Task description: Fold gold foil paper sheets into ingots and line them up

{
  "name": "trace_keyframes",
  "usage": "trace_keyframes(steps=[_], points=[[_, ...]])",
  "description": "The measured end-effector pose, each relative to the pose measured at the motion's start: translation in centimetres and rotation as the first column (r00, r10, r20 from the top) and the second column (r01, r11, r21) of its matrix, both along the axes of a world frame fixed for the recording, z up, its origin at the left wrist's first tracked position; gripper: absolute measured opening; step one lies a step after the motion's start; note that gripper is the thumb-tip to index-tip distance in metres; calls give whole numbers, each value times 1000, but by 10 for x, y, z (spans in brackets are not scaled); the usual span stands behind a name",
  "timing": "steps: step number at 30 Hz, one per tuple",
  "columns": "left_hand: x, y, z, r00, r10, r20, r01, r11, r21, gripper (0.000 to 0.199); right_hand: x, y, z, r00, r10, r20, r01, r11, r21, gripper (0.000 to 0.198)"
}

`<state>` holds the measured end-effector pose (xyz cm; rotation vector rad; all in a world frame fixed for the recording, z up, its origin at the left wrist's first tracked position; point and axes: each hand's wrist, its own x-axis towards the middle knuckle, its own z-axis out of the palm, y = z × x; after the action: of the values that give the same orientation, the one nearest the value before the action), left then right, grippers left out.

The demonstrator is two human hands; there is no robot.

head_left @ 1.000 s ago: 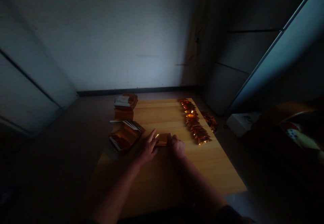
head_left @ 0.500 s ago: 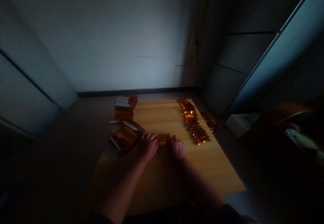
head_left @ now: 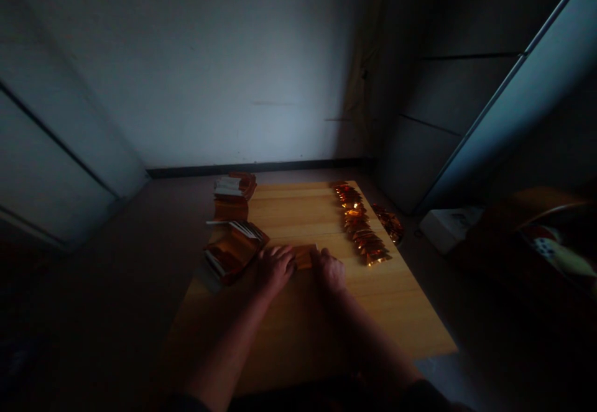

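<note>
A small gold foil paper sheet [head_left: 305, 256] lies on the wooden table between my hands. My left hand [head_left: 277, 267] presses on its left end, fingers together and bent over it. At the right end, my right hand [head_left: 330, 271] is closed, its thumb and fingers at the sheet's edge. Close by on the left is a loose stack of copper-gold foil sheets [head_left: 240, 247] with white edges showing. Along the right side of the table runs a row of folded gold foil pieces [head_left: 355, 219], overlapping one another.
The wooden table [head_left: 387, 312] stands before a pale wall. More foil sheets [head_left: 232, 207] lie at its far left corner. Beyond the right edge sits a pile of folded foil pieces [head_left: 389, 222], with a white box [head_left: 445, 228] farther right. The room is dim.
The whole view has shifted slightly. Both hands stay at the foil sheet, with only a very small change in their position.
</note>
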<state>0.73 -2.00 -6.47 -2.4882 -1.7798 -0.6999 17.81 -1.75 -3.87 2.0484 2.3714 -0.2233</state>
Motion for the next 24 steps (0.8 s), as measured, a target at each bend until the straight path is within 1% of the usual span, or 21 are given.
trace_keyframes(steps=[5, 7, 9, 11, 12, 15, 18, 21, 24], points=[[-4, -2, 2, 1000, -18, -15, 18, 999, -31, 25, 4, -3, 10, 996, -56, -66, 55, 998, -13, 32], [-4, -2, 2, 1000, -17, -15, 17, 999, -34, 25, 3, -5, 10, 992, -65, -107, 70, 997, 38, 29], [-3, -2, 2, 1000, -11, -11, 11, 999, -40, 25, -1, -6, 7, 988, -46, -149, 66, 989, 129, 27], [-3, -3, 3, 1000, -12, -9, 11, 999, -53, 25, -5, -8, 3, 986, -20, -167, 54, 978, 203, 37], [-3, -3, 4, 1000, -14, -10, 14, 998, -61, 25, -8, -8, 0, 986, -14, -168, 51, 975, 216, 43], [-3, -3, 6, 1000, -13, -21, 11, 997, -79, 27, -15, -9, -5, 984, -16, -179, 52, 979, 198, 52], [-3, -3, 7, 1000, -10, -26, 8, 997, -82, 28, -17, -9, -5, 973, -41, -228, 78, 984, 157, 58], [-3, -3, 7, 1000, -8, -21, 6, 997, -82, 26, -14, -10, -3, 957, -67, -282, 105, 987, 123, 58], [-4, -3, 6, 1000, -12, -13, 11, 997, -78, 25, -6, -10, -3, 942, -71, -327, 115, 987, 115, 58]])
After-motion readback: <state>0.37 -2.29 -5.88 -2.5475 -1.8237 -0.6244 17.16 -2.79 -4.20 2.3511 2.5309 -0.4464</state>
